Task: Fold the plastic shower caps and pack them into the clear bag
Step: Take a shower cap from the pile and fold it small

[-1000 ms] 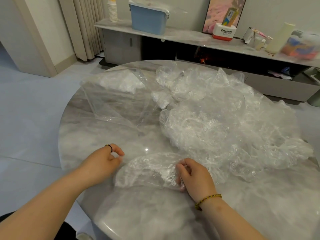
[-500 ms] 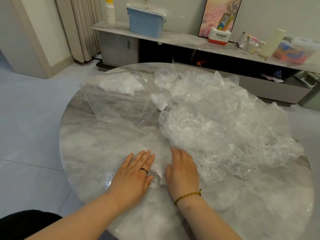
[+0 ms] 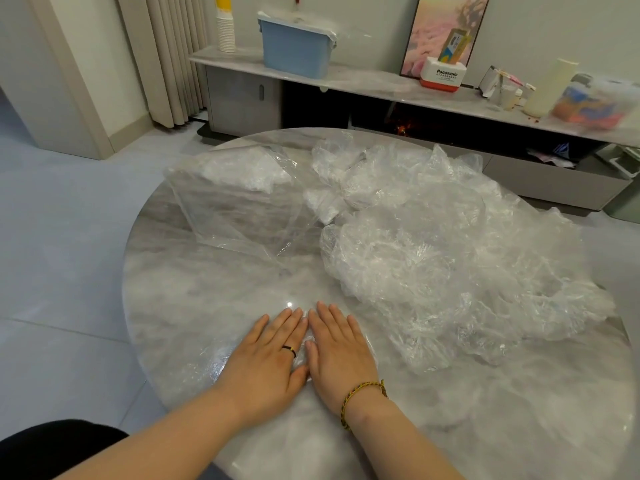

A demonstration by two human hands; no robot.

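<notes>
flattening step: left hand [image 3: 266, 355] and right hand [image 3: 341, 351] lie side by side, fingers straight, pressing a cap [image 3: 219, 362] onto the near counter [image 3: 194, 306]. next it likely needs pinching up for the bag [image 3: 235, 206] beyond.

Home lounge — curtain [image 3: 173, 57], sideboard [image 3: 381, 86].

shower cap [image 3: 221, 362] mostly buried under your left hand [image 3: 273, 355] and right hand [image 3: 341, 351], table [image 3: 207, 299] cut off at the bottom, shelf clutter [image 3: 588, 105] far right just blur
</notes>
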